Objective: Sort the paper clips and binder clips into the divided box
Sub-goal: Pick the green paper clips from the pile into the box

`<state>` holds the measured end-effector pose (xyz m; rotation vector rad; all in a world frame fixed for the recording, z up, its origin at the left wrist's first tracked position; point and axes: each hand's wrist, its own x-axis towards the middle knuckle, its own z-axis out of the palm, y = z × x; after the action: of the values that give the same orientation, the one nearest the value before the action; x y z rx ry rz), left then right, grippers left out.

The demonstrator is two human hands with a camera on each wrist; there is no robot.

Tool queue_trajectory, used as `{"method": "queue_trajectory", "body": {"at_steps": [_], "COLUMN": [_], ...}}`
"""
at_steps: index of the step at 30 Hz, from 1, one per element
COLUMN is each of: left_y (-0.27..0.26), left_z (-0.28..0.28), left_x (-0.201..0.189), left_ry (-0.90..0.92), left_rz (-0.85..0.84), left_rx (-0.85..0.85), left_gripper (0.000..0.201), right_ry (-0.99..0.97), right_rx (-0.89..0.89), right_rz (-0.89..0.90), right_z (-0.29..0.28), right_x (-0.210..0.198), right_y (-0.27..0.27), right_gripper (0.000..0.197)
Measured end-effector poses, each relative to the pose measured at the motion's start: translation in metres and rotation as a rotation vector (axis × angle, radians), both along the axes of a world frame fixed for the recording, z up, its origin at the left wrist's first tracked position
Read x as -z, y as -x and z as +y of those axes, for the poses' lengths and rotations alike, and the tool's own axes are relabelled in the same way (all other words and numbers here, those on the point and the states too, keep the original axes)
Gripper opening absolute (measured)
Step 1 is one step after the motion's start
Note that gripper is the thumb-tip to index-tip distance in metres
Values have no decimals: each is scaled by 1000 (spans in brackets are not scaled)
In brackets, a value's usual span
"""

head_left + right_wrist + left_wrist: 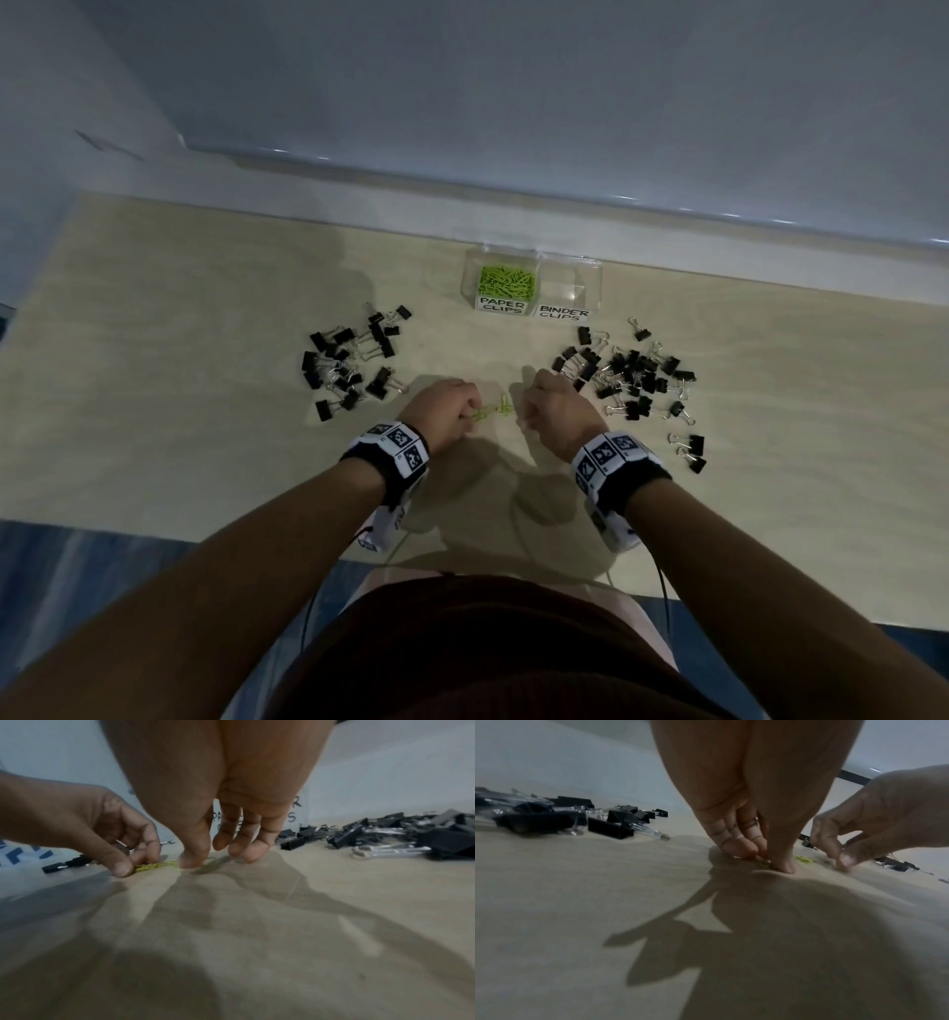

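Observation:
A clear divided box (590, 288) stands at the back. Its left compartment, labelled PAPER CLIPS, holds green paper clips (507, 281); nothing shows in the BINDER CLIPS compartment. A few green paper clips (495, 410) lie on the table between my hands. My left hand (471, 413) pinches some of them against the table with thumb and fingertips (120, 867). My right hand (523, 411) is curled just right of them, its thumb (191, 862) and fingers closing on a green clip (213, 860).
Black binder clips lie in two loose piles, one to the left (349, 360) and a larger one to the right (634, 377). Two more binder clips (690, 452) lie apart at the right. A grey wall ledge (667, 241) runs behind the box.

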<state>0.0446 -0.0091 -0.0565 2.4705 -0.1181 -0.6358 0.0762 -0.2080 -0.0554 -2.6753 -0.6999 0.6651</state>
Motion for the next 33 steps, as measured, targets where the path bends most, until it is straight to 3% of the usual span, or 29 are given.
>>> {"method": "queue_trajectory", "body": {"at_steps": [3, 7, 17, 22, 29, 33], "left_y": [1, -1, 2, 5, 6, 0], "left_z": [-5, -11, -17, -18, -20, -17], "left_x": [2, 6, 6, 9, 9, 7], "left_ry": [-2, -42, -168, -165, -181, -208], "left_rz": [6, 4, -6, -15, -4, 35], "left_rx": [-41, -34, 80, 94, 78, 90], "left_gripper": [15, 16, 19, 19, 23, 25], "right_ry": [6, 20, 112, 148, -87, -148], "right_rx": [-118, -225, -216, -219, -62, 160], "right_rz": [-97, -63, 51, -5, -19, 56], "right_z": [12, 25, 24, 23, 15, 4], "right_x": [-2, -10, -8, -12, -9, -14], "right_y": [-6, -14, -12, -5, 17, -2], "right_gripper": [14, 15, 28, 35, 16, 9]}}
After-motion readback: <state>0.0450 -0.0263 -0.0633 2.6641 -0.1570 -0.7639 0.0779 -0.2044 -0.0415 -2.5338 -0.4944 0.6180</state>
